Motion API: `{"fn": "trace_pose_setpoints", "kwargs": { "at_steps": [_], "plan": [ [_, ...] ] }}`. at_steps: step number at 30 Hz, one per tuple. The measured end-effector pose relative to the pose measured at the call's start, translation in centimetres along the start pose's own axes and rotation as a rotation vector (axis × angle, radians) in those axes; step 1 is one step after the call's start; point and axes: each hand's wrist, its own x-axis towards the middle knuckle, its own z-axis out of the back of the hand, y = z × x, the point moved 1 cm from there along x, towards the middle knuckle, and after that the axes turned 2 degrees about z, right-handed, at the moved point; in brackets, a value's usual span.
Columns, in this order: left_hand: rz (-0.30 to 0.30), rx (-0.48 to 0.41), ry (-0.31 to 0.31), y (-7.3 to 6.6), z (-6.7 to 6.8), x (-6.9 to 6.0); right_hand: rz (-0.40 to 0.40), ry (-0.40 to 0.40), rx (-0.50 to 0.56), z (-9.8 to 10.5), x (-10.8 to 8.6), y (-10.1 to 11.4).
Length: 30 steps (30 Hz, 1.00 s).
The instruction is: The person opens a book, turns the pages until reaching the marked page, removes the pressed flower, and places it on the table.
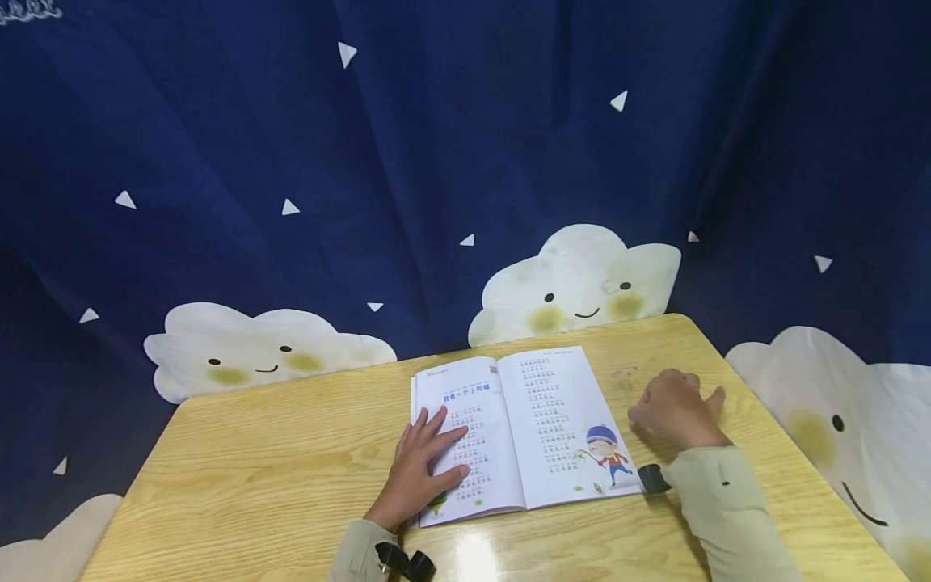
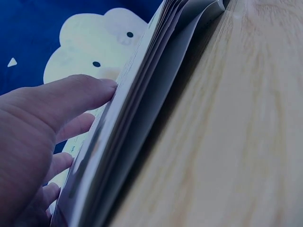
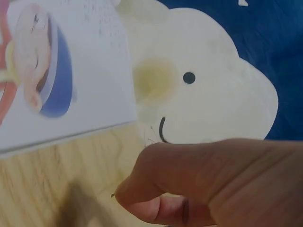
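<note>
An open book (image 1: 556, 420) with printed text lies on the wooden table, a cartoon child in a blue hat at the lower corner of its right page. Spread fingers of my left hand (image 1: 422, 461) rest on the left page; in the left wrist view its thumb touches the page near the edge of the book (image 2: 137, 94). To the right of the book, apart from it, my right hand (image 1: 676, 408) is low over the table with fingers curled. The right wrist view shows its thumb and forefinger drawn together, a tiny dark speck at the tip, too small to identify.
The light wooden table (image 1: 276, 469) extends on both sides of the book. Behind it hangs a dark blue curtain (image 1: 436, 162) with white triangles and smiling clouds. Black straps (image 1: 407, 562) are at both wrists.
</note>
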Motion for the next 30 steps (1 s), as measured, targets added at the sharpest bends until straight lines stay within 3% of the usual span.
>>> {"fn": "trace_pose_setpoints", "kwargs": {
  "at_steps": [11,30],
  "plan": [
    [-0.025,-0.007,-0.018,0.0,0.0,-0.1,-0.062,0.06,-0.025,-0.2,0.6,-1.4],
    [-0.017,0.01,-0.01,0.1,0.1,0.0,-0.118,0.078,-0.061,-0.1,0.6,-1.4]
  ]
}}
